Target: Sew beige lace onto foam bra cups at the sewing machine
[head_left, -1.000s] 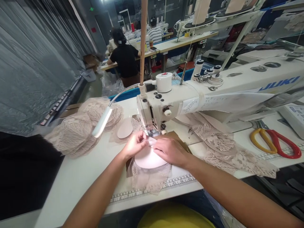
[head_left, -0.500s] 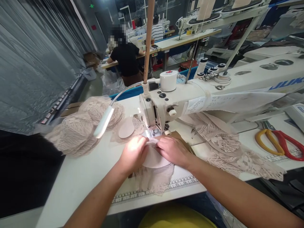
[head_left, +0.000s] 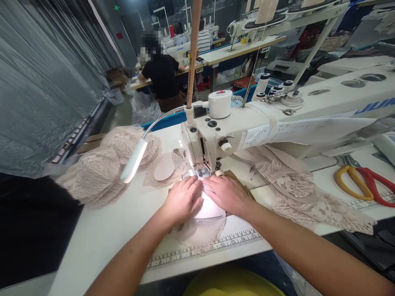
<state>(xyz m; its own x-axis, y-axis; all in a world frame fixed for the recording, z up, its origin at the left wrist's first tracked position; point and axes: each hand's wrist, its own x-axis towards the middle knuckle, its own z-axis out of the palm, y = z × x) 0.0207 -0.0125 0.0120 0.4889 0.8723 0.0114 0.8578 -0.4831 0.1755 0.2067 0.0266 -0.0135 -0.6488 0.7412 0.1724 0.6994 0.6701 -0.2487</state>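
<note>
A pale, rounded fabric cup piece lies under the needle area of the sewing machine. Sheer beige lace spreads out from its near edge. My left hand rests on the left side of the piece, fingers stretched forward and thumb apart. On the right side, my right hand lies flat with its fingers extended toward the presser foot. The fingertips of both hands are close to the foot. The stitching point is partly hidden by glare and fingers.
Stacked lace cups sit at the left, near a lamp. Another cup piece lies behind my left hand. Lace pieces and scissors are at the right. A ruler strip runs along the front edge; a co-worker sits beyond.
My left hand has gone from a pinch at the edge of the cup piece to lying flat on it. My right hand's fingers have straightened and moved slightly toward the foot.
</note>
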